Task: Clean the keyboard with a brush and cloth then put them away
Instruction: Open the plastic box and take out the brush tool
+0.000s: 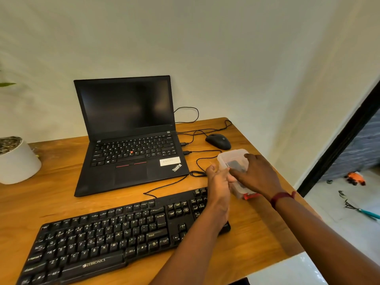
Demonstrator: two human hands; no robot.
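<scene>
while the box is held, draw the tools out clean

since neither brush nor cloth is plainly out yet, the step in hand looks to be fetching them from the clear plastic box (pixel 230 156), which stands on the desk (pixel 61 182) just beside the right end of the keyboard (pixel 115 233); the left hand (pixel 219 179) curls its fingers round the box's near-left wall and grips it; the right hand (pixel 257 173) lies over the box's top, fingers reaching toward a dark thing (pixel 236 163) inside (cloth or brush, i cannot tell), and whether they have pinched it i cannot tell either; to do this well, the 2 hands should split the work: the left holds the light box low and firm so it neither tips nor slides; the right lifts 1 tool at a time, straight up; the looped cable (pixel 197 173) lies just beside the box, so nothing should drag across it.
</scene>
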